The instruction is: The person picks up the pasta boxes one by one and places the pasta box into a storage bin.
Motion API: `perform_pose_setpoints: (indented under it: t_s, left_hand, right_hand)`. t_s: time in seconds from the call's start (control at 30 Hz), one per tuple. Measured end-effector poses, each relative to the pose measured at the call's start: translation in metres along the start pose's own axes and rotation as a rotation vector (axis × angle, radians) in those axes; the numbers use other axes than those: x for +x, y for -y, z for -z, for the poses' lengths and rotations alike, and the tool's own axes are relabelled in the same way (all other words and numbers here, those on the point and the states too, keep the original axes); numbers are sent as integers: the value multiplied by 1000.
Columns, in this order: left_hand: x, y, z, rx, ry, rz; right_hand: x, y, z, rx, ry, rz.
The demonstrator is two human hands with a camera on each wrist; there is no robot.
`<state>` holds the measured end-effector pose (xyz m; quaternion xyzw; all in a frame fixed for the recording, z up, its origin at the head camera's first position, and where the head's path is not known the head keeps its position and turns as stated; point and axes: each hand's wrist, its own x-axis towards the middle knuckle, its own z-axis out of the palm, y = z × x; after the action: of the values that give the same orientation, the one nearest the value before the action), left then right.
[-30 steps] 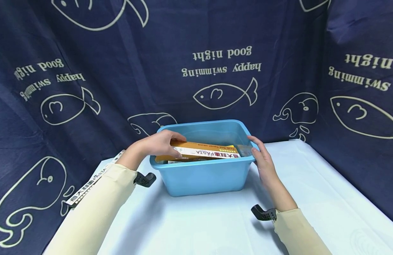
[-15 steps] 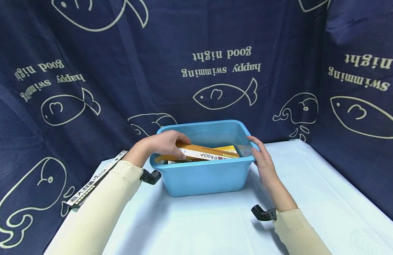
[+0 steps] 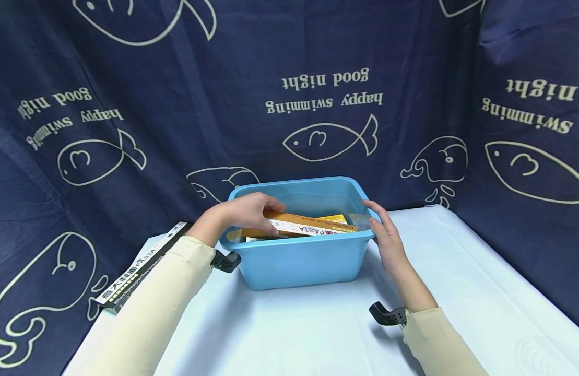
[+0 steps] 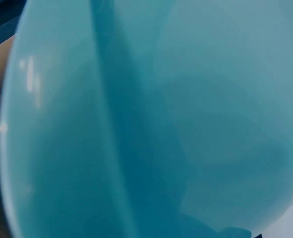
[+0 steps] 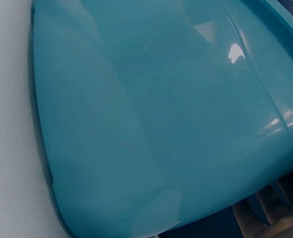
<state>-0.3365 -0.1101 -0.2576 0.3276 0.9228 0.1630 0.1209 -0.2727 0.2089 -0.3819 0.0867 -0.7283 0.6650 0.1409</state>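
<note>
In the head view my left hand (image 3: 251,214) reaches over the left rim of a blue plastic basin (image 3: 303,261). Its thumb and fingers grip the left end of an orange and white pasta box (image 3: 308,225), which lies slanted inside. The right hand (image 3: 387,235) holds the basin's right rim, thumb on the near side. Under the orange box a yellow box (image 3: 333,219) partly shows; other contents are hidden. Basin wall (image 4: 211,124) fills most of the left wrist view. From the right wrist, the basin's outer side (image 5: 161,124) appears with fingers (image 5: 270,208) at its edge.
A black and white pasta box (image 3: 139,271) lies at the table's left edge, partly behind the left sleeve. The table has a pale cloth (image 3: 289,334). Dark blue fish-print curtain (image 3: 233,68) hangs behind and at both sides.
My left hand has shifted slightly right with the orange pasta box, whose left end moved the same way. More of the black pasta box and yellow box now shows. The right hand stays put.
</note>
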Motion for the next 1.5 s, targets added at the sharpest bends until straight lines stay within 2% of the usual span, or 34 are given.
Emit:
perform_pose_setpoints:
  t_s: [0.17, 0.37, 0.67, 0.83, 0.97, 1.2, 1.5]
  left_hand:
    - [-1, 4, -2, -43, 21, -3]
    - [-3, 7, 1, -182, 54, 1]
    - [-10, 13, 1, -223, 12, -43]
    - [-19, 21, -1, -302, -34, -51]
    - [-26, 27, -2, -329, -103, -51]
    - [-35, 35, -5, -346, -287, -49]
    - [-45, 48, -12, -398, -579, 3]
  right_hand:
    - [1, 0, -1, -6, 4, -2]
    - [0, -1, -1, -10, 8, 7]
    - [-2, -3, -1, -3, 9, 9]
    - [-1, -2, -1, -4, 7, 7]
    - [-1, -2, -1, -7, 8, 7]
    - [-1, 0, -2, -18, 5, 1]
    - [-1, -1, -1, -21, 0, -8]
